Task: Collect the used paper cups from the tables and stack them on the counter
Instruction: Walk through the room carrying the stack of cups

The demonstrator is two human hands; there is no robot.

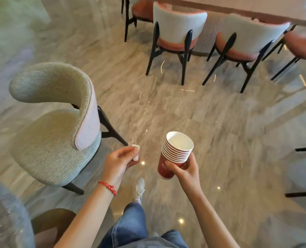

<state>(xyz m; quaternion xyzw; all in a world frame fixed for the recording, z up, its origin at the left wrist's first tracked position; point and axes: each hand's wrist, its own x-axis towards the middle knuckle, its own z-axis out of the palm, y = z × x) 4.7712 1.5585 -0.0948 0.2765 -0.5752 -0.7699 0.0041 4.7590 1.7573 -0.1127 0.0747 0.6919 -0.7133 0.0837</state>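
Observation:
A stack of several nested red paper cups (pixel 175 154) with white insides is held at its lower part by my right hand (pixel 184 169), tilted slightly to the left, in the lower middle of the view. The top cup looks empty. My left hand (pixel 121 160), with a red cord bracelet on the wrist, is closed on a crumpled white tissue (pixel 135 152) to the left of the stack. The two hands are apart, above the marble floor.
A green upholstered chair (pixel 59 122) stands close on the left. White-and-pink chairs (pixel 177 33) line a long pale table (pixel 238 8) at the top right. A round glass table edge (pixel 7 215) is at the bottom left. Dark chair legs (pixel 304 149) show at the right edge.

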